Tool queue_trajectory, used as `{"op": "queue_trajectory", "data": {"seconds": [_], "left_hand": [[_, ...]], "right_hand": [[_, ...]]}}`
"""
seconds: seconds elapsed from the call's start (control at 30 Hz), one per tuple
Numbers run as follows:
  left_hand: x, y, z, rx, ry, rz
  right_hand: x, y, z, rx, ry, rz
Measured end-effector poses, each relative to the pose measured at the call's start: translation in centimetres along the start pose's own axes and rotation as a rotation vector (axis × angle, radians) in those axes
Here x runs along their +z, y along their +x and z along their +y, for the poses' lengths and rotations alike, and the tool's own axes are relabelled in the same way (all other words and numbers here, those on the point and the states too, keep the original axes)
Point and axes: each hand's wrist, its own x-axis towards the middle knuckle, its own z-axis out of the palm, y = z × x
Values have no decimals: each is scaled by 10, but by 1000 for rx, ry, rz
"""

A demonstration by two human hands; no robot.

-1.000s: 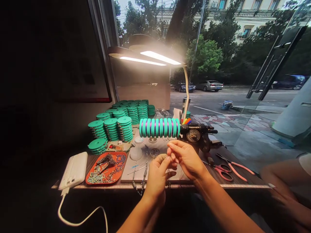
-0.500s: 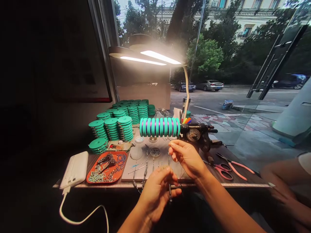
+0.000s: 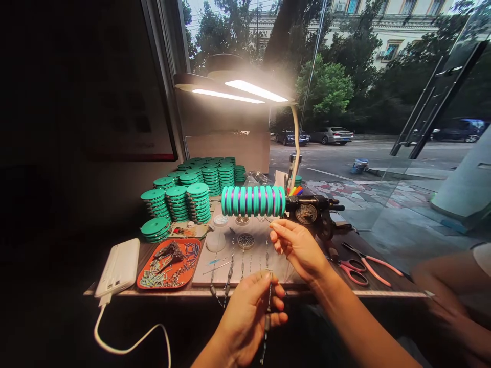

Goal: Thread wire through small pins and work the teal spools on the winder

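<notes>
My left hand point(image 3: 251, 312) is low at the table's front edge, thumb and forefinger pinched on a thin fishing line rig point(image 3: 267, 323), whose dark, beaded length hangs below the fingers. Above and to the right, my right hand point(image 3: 297, 248) is closed in a pinch near the row of teal foam spools point(image 3: 253, 200); what its fingertips hold is too fine to make out. The spools sit side by side on the shaft of a black winding machine point(image 3: 307, 212). Several more rigs point(image 3: 230, 271) hang down over the pale board point(image 3: 203, 278) and its front edge.
Stacks of teal spools point(image 3: 197, 202) stand at the back left. An orange tray point(image 3: 143, 281) of small metal parts and a white power bank point(image 3: 118, 268) lie left. Scissors point(image 3: 356, 276) and pliers point(image 3: 378, 268) lie right. A lamp point(image 3: 295, 133) overhangs; another person's arm point(image 3: 441, 276) shows at right.
More of the rig now hangs below my left hand, with its dark lower part in sight. My right hand has shifted slightly right, still pinched.
</notes>
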Motion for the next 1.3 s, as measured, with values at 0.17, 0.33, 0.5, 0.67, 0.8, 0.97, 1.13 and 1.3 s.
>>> {"op": "queue_trajectory", "data": {"seconds": [0.17,0.33,0.5,0.67,0.8,0.97,1.13,1.3], "left_hand": [[-3,-2,0,4,16,-7],[-6,-3,-1,13,-6,-19],[-7,2,-2,29,-21,-24],[-6,4,-2,101,-43,-76],[-5,4,-2,112,-36,-96],[-5,4,-3,103,-17,-78],[-7,3,-4,143,27,-79],[-10,9,-5,146,75,-96]], "right_hand": [[-3,-5,0,6,-96,-40],[-14,-21,3,104,-425,-370],[-19,-32,5,111,-499,-428],[-14,-33,11,156,-354,-433],[-12,-33,16,187,-300,-408],[-12,-34,14,203,-284,-404],[-13,-32,0,144,-461,-499],[-15,-29,-5,207,-484,-528]]}}
